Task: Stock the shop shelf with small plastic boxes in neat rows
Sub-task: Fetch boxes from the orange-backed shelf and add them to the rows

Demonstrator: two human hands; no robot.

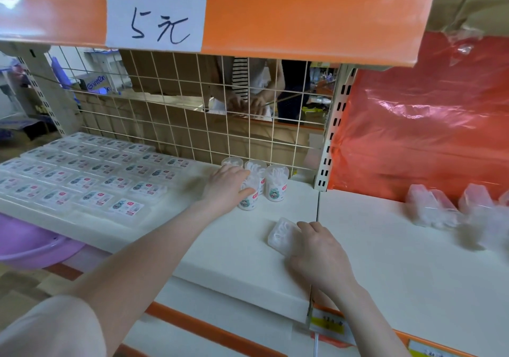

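A white shelf (231,243) carries several flat labelled plastic boxes (91,174) in neat rows on its left part. Near the wire back stand several round clear tubs (276,183) of white swabs. My left hand (228,187) reaches in and wraps its fingers over the front tub (248,201). My right hand (316,252) lies on a clear plastic box (281,235) flat on the shelf near the front, fingers curled over its right side.
An orange shelf edge (275,23) with a handwritten price card (157,20) hangs overhead. A wire grid (192,114) backs the shelf; a person stands behind it. A red plastic bag (424,136) and loose clear boxes (440,208) are on the right. A purple basin (30,246) is lower left.
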